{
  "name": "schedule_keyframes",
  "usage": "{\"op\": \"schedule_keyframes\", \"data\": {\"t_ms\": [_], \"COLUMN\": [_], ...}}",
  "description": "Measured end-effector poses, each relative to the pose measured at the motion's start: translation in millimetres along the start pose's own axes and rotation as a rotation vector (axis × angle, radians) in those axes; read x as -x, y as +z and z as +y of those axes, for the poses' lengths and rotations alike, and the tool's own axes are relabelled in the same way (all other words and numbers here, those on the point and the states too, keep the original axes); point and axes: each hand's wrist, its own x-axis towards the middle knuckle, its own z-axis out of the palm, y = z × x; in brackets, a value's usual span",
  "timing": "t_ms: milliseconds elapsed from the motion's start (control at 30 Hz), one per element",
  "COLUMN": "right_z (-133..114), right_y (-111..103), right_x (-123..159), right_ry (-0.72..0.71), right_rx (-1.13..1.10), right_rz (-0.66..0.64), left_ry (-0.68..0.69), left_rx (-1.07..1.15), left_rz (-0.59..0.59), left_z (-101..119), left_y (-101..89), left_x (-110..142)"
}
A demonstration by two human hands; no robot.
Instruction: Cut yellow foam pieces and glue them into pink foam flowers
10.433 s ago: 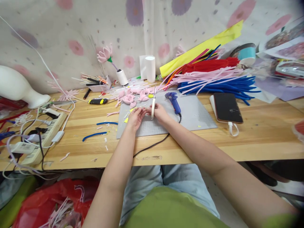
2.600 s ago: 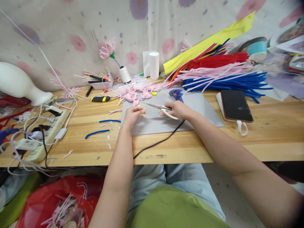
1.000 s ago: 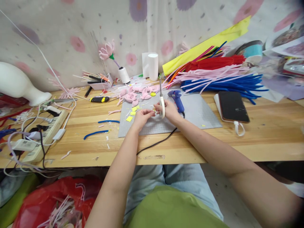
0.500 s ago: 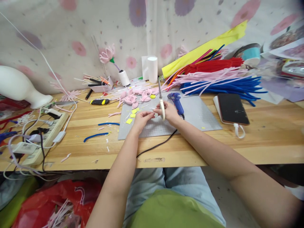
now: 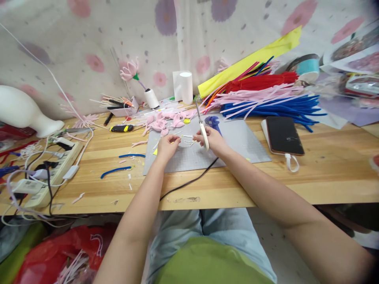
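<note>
White-handled scissors [image 5: 204,136] point up and away from me, held in my right hand [image 5: 215,141], whose fingers curl around the handle. To the left, my left hand [image 5: 168,147] has its thumb and fingertips pinched together; a tiny pale sliver shows by them, too small to name. Thin white strips [image 5: 188,141] lie between the two hands above the grey cutting mat [image 5: 237,144]. Behind my right hand is a blue glue gun [image 5: 213,123], partly covered. Pink fuzzy petals [image 5: 160,124] and a small yellow piece [image 5: 186,121] rest at the mat's far edge.
Bundles of blue pipe cleaners [image 5: 272,108] and red ones [image 5: 263,83] lie back right. A phone [image 5: 284,135] is at right, a utility knife [image 5: 121,128] at left. A power strip [image 5: 50,177] with cables stands far left. The black cord [image 5: 189,182] crosses the front.
My hands have drawn apart, the left one shifting left and now covering most of the yellow squares. The scissors stay in my right hand. The view has shifted slightly.
</note>
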Motion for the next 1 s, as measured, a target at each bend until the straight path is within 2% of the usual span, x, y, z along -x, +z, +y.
{"op": "schedule_keyframes", "data": {"t_ms": [100, 200, 333, 533, 667, 733, 800, 867, 1000], "right_z": [0.3, 5.0, 14.0, 25.4, 34.0, 36.9, 38.3, 38.1, 36.9], "right_y": [-3.3, -5.8, -9.6, -14.9, -16.5, -16.4, -16.0, -15.3, -14.2], "right_x": [2.7, 1.1, -4.7, -13.7, -18.5, -19.3, -19.0, -18.0, -16.2], "right_ry": [-0.006, -0.017, -0.044, -0.053, -0.083, -0.093, -0.095, -0.09, -0.069], "right_rx": [-0.013, 0.006, 0.113, 0.188, 0.266, 0.305, 0.339, 0.367, 0.397], "right_rz": [-0.022, -0.006, 0.014, 0.039, 0.06, 0.073, 0.096, 0.108, 0.101], "left_ry": [0.108, 0.288, 0.411, 0.367, 0.218, 0.166, 0.199, 0.279, 0.36], "left_rx": [-0.245, -0.459, -0.593, -0.516, -0.333, -0.325, -0.393, -0.491, -0.605], "left_rz": [-0.018, -0.084, -0.178, -0.197, -0.046, 0.005, -0.034, -0.13, -0.257], "left_z": [11.8, 19.0, 15.2, 7.6, 4.6, 1.9, -0.5, -1.1, 4.3], "left_y": [4.6, 15.9, 27.7, 20.2, 6.4, -0.4, -5.0, -5.7, 4.6], "left_x": [-12.0, -22.7, -28.0, -26.5, -28.7, -28.0, -24.5, -18.7, -8.1]}}
